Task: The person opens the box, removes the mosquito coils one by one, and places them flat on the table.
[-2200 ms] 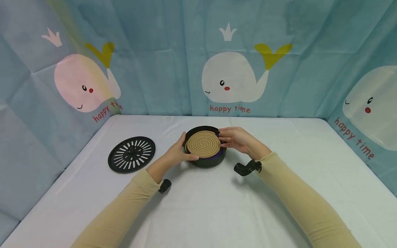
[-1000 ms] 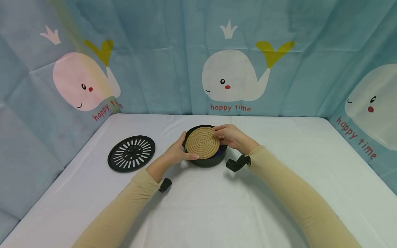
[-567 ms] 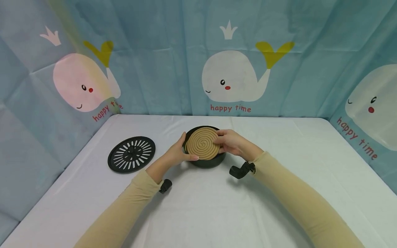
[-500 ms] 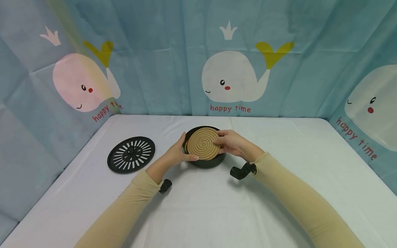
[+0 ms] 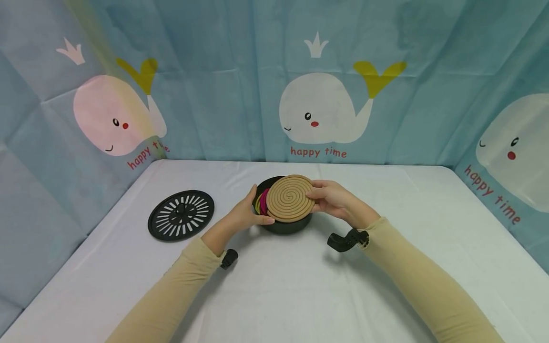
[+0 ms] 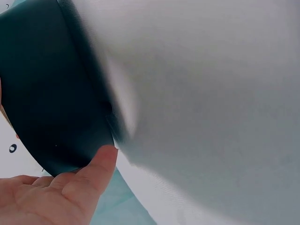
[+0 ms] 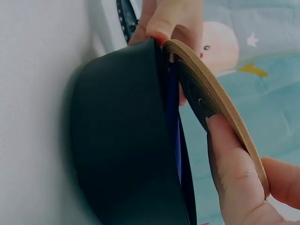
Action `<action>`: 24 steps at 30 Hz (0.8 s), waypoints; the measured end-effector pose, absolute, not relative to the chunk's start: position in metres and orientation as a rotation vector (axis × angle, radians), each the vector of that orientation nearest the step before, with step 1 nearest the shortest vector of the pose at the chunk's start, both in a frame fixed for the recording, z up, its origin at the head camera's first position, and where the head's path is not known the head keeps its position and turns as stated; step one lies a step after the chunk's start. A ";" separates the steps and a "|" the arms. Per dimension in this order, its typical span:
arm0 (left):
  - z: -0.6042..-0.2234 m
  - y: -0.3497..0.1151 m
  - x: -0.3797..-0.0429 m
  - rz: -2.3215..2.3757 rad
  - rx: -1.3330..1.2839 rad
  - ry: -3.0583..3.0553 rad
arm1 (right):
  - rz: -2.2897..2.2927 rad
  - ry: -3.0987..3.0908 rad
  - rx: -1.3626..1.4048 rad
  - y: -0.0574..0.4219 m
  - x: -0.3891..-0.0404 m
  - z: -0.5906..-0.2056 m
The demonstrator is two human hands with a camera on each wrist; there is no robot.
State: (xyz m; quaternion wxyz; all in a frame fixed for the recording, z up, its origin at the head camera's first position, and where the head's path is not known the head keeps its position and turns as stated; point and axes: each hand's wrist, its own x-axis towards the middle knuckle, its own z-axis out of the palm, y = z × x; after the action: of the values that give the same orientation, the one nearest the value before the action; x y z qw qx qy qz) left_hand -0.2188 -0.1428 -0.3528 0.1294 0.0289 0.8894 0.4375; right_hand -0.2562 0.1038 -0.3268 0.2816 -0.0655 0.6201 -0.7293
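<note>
My right hand (image 5: 339, 199) pinches a tan mosquito coil (image 5: 289, 198) by its right edge, thumb on top and fingers beneath. The coil is tilted and overlaps the black round tin (image 5: 286, 227). In the right wrist view, the coil (image 7: 229, 105) slants up from the rim of the tin (image 7: 117, 136), its far edge close to the rim. My left hand (image 5: 244, 213) grips the tin's left side, thumb at the front; in the left wrist view its thumb lies along the tin (image 6: 51, 89). Magenta and yellow-green coils (image 5: 263, 202) show inside the tin, with purple visible in the right wrist view.
A black slotted lid (image 5: 181, 209) with a centre knob lies on the white tablecloth (image 5: 274, 290) to the left. A blue curtain (image 5: 240, 85) printed with whales stands behind the table. Black wrist cameras (image 5: 347, 240) hang beside both sleeves.
My right hand took hold of the tan coil, lifted its edge and moved it to the right, uncovering the magenta and yellow-green coils. My left hand has stayed on the tin.
</note>
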 end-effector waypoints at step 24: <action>-0.350 -0.141 -0.216 1.269 0.059 2.581 | -2.057 1.585 -0.147 0.101 -0.264 -0.319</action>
State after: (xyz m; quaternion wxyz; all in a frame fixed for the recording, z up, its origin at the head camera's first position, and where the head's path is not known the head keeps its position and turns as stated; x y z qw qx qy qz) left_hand -0.2161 -0.1412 -0.3496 0.1322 0.0204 0.8894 0.4371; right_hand -0.2639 0.1011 -0.3193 0.2670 -0.0545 0.5873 -0.7621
